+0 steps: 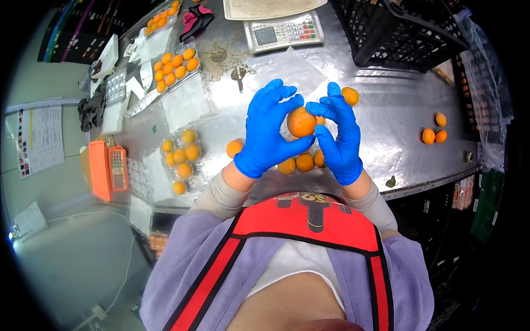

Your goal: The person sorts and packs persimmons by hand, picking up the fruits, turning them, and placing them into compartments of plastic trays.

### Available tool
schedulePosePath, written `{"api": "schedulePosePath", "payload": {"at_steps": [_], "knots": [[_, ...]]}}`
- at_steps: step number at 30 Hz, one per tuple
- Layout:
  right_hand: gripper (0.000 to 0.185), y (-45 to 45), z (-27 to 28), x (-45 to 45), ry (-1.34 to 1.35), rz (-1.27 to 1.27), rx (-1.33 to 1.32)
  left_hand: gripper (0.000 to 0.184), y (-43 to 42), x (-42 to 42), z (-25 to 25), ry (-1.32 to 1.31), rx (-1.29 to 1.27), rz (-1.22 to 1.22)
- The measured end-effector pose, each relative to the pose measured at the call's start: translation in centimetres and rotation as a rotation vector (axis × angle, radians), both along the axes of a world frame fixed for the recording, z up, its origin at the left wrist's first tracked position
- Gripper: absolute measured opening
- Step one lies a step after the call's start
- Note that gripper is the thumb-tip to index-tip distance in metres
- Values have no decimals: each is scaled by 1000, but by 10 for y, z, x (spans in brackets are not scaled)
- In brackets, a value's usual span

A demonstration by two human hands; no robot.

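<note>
My left hand, in a blue glove, has its fingers curved round the left side of a large orange fruit raised above the table. On the fruit's right side is my right hand, also gloved, its thumb and fingers bent; it seems to touch the fruit and perhaps a smaller one behind. Below the hands lie several orange fruits, partly hidden by the gloves. One fruit rests left of my left wrist, another just beyond my right fingers.
Clear trays of orange fruits stand at the left, with another tray nearer. A scale and black crate are at the back. Small fruits lie right. An orange box stands at the left edge.
</note>
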State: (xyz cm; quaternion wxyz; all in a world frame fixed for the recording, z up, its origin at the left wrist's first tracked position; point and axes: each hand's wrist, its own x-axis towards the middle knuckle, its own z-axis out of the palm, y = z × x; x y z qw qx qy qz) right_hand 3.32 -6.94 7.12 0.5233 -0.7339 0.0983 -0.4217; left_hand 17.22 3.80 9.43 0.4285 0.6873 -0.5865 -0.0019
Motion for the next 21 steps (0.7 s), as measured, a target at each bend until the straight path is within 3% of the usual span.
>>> {"api": "schedulePosePath", "payload": {"at_steps": [8,10,14,20,21], "knots": [[51,0,2,-5,-10,-26,-61,57,-2,-3,5,-46,-38,-19],[45,-3,9,-6,63,-75,-343,57,-1,-2,6,-88,-19,-21],[36,-5,11,-3,27,-149,-279,57,-2,-5,8,-82,-40,-24],[31,-9,13,-8,40,-139,-453,57,0,-5,10,-82,-9,-34],[33,-8,10,-8,-23,-79,-273,58,0,-4,10,-76,-12,-26]]}}
